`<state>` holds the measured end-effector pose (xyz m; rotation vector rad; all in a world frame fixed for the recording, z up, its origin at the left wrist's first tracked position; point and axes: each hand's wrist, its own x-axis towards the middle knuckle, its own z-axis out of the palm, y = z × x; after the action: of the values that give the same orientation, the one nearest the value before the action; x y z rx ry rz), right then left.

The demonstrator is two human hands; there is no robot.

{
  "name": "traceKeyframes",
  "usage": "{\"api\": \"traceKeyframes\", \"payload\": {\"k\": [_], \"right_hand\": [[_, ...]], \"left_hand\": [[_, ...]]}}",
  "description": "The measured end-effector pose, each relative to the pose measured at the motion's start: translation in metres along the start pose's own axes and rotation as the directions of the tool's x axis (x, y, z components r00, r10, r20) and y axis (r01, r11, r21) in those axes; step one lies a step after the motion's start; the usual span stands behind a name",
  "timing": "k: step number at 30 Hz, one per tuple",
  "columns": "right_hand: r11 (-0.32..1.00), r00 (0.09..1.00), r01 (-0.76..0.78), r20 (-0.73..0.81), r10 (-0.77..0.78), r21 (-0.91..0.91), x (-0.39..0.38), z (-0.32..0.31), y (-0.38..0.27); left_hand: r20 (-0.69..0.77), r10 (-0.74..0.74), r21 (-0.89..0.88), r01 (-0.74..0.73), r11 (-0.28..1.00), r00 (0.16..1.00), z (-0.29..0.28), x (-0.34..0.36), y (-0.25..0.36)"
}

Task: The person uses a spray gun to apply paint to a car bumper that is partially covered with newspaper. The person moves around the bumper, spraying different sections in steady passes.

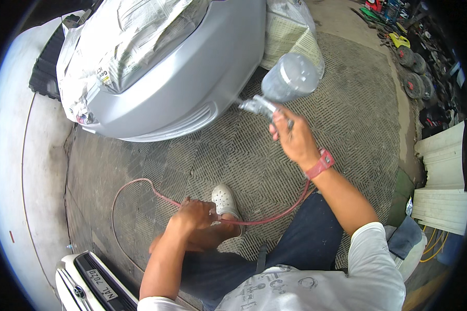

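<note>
My right hand is wrapped round the handle of a spray gun with a cloudy grey paint cup on top. The gun's nozzle points left at a silver car bumper, a short gap away, and a faint mist hangs between them. Sheets of newspaper and plastic masking cover the part above the bumper. Down by my knee, my left hand is closed round a red air hose. The hose runs right toward my right forearm, and on the left it loops over the floor.
Textured grey matting covers the floor. Tools and clutter line the right edge, with dumbbell-like weights among them. A white car's front stands at the lower left, beside a pale wall. My shoe is near the hose.
</note>
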<state>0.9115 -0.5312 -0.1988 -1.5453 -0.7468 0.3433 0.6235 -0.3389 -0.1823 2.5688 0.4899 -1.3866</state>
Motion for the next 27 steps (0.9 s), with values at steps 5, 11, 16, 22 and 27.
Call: {"api": "traceKeyframes", "payload": {"k": [5, 11, 16, 22, 27], "right_hand": [[0.975, 0.984, 0.001, 0.174, -0.040, 0.221, -0.010, 0.015, -0.016], [0.990, 0.995, -0.078, -0.053, 0.085, 0.119, 0.047, -0.018, -0.009], [0.994, 0.950, -0.111, -0.292, 0.110, 0.015, 0.107, -0.066, 0.000], [0.992, 0.894, -0.098, -0.444, 0.053, -0.080, 0.177, -0.108, -0.004], [0.989, 0.867, -0.021, -0.496, -0.055, -0.146, 0.196, -0.109, -0.021]], "left_hand": [[0.019, -0.028, 0.006, 0.028, 1.000, 0.999, -0.002, -0.001, 0.004], [-0.051, -0.009, -0.028, 0.007, 1.000, 0.999, -0.006, -0.010, 0.009], [-0.177, 0.093, 0.007, -0.094, 0.996, 0.980, -0.004, -0.019, 0.011], [-0.255, 0.092, -0.117, -0.125, 0.985, 0.963, -0.014, -0.025, 0.022], [-0.303, 0.119, -0.083, -0.150, 0.985, 0.946, -0.018, -0.030, 0.026]]}}
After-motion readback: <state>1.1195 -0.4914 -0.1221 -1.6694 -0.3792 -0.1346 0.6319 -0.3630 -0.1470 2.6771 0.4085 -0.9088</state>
